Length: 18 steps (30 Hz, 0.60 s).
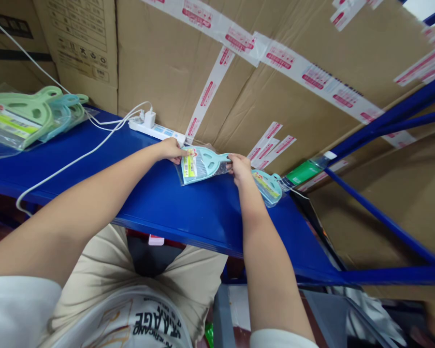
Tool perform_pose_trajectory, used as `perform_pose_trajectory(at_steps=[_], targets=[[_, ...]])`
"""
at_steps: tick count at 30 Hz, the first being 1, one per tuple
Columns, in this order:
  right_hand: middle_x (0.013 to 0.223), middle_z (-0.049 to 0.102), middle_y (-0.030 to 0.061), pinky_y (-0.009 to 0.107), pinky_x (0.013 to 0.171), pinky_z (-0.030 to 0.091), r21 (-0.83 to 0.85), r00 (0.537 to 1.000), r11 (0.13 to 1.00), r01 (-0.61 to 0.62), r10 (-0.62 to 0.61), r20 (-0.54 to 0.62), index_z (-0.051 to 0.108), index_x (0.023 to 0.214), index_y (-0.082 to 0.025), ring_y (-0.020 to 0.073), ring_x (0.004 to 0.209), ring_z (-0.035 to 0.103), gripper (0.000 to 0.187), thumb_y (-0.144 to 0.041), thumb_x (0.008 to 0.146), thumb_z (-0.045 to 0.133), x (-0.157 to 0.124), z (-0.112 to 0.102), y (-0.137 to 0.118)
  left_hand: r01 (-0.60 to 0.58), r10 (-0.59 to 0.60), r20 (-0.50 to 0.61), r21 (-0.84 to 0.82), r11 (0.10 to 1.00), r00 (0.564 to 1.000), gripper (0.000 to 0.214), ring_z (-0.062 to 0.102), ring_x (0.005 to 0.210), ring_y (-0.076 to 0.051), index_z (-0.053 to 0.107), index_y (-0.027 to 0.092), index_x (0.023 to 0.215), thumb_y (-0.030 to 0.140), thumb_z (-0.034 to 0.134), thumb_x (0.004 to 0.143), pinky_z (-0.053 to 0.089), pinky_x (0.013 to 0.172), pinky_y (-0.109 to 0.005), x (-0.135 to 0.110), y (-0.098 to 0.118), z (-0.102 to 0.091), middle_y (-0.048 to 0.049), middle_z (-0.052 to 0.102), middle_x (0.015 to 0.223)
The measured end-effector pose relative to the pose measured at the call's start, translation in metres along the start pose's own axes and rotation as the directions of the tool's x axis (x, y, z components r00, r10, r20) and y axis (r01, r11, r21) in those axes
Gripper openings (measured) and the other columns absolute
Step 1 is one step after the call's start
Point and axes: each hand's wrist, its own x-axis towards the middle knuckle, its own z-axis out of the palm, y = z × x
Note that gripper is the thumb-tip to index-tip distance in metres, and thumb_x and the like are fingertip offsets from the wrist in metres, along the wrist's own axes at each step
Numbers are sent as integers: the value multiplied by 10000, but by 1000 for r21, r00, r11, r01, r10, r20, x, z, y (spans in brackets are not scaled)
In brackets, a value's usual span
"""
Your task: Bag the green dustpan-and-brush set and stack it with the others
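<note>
A small light-blue dustpan set in a clear plastic bag (pixel 201 166) lies on the blue shelf (pixel 174 208). My left hand (pixel 171 149) pinches the bag's left end, by the printed label. My right hand (pixel 239 168) grips the handle end on the right. Both hands are closed on the packet. A second bagged set (pixel 268 187), also light blue, lies just right of my right hand, partly hidden behind it.
A stack of green and blue bagged dustpans (pixel 29 118) sits at the shelf's far left. A white power strip (pixel 155 129) with plug and cables lies behind the packet. Taped cardboard boxes (pixel 275 72) wall the back. Blue rack beams (pixel 384 220) cross the right side.
</note>
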Motion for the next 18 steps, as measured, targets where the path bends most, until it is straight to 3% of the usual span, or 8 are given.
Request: perform_pose_trajectory(at_steps=[7,13,18], targets=[[548,578,-52,208,428,406,2,964,972,235,-233,-125,657,768,-169,107,435,512,63,-148,803,609,7,-3,-4,7,5,47,-242,970,999,159,698,670,-171,683,106,955,186,757,840,590,703,-292,12,-8,2,-18,637,632],[524,544,-64,211,479,423,26,927,951,307,-293,-235,644,755,-169,115,470,514,69,-153,809,605,8,-3,-2,-13,61,116,-377,926,991,217,736,790,-225,689,123,993,184,778,805,596,720,-322,17,-11,3,-63,688,698],[531,550,-70,212,480,429,13,923,952,307,-294,-248,645,772,-179,115,467,527,58,-166,808,602,11,-5,-1,2,51,134,-364,931,990,220,714,735,-172,651,136,909,21,752,751,590,765,-330,9,-6,4,-60,715,756]])
